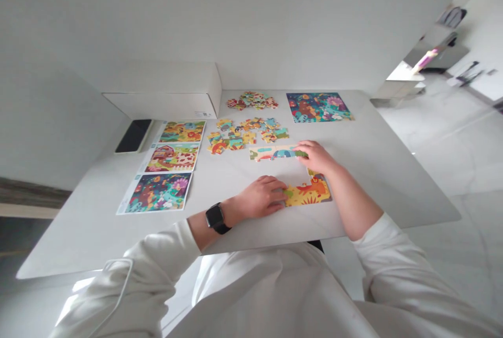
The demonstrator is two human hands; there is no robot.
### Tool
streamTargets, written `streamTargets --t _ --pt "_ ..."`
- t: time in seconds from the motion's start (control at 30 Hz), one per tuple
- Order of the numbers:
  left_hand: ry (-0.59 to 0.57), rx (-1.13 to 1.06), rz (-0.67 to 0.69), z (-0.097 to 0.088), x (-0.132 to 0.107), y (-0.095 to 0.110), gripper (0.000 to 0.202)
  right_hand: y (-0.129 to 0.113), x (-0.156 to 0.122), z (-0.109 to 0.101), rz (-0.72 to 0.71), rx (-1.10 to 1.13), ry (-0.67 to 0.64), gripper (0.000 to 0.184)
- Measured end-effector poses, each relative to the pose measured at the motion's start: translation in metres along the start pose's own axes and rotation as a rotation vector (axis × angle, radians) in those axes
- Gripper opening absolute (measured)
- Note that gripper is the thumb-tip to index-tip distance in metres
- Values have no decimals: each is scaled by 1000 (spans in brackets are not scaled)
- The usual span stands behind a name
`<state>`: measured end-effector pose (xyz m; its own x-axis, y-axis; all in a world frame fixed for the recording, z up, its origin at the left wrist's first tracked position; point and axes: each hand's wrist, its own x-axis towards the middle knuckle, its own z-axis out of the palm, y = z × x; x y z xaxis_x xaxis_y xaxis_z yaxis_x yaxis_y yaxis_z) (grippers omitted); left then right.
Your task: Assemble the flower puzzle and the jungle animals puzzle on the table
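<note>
My left hand point(262, 196) lies knuckles up on the white table point(385, 170), its curled fingers pressing the left edge of a joined yellow and orange puzzle section point(312, 191). My right hand point(315, 155) rests fingers down on the right end of a joined strip of puzzle pieces point(271, 153) with blue and green shapes. A black watch point(216, 218) sits on my left wrist. Loose puzzle pieces point(245, 135) lie in a scatter just beyond the strip.
A second heap of pieces point(252, 100) and a finished dark blue puzzle point(317, 107) lie at the far side. Three picture cards point(173, 157) line the left. A white box point(168, 91) and a black phone point(134, 135) sit far left.
</note>
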<state>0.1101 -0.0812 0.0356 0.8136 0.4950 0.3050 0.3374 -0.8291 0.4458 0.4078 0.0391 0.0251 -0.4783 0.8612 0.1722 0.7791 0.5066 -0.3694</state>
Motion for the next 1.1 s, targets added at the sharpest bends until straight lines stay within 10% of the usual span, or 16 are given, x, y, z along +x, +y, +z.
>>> streamTargets --t 1.1 --pt "-72 160 2 -1 -8 -12 51 4 0 8 -15 7 61 40"
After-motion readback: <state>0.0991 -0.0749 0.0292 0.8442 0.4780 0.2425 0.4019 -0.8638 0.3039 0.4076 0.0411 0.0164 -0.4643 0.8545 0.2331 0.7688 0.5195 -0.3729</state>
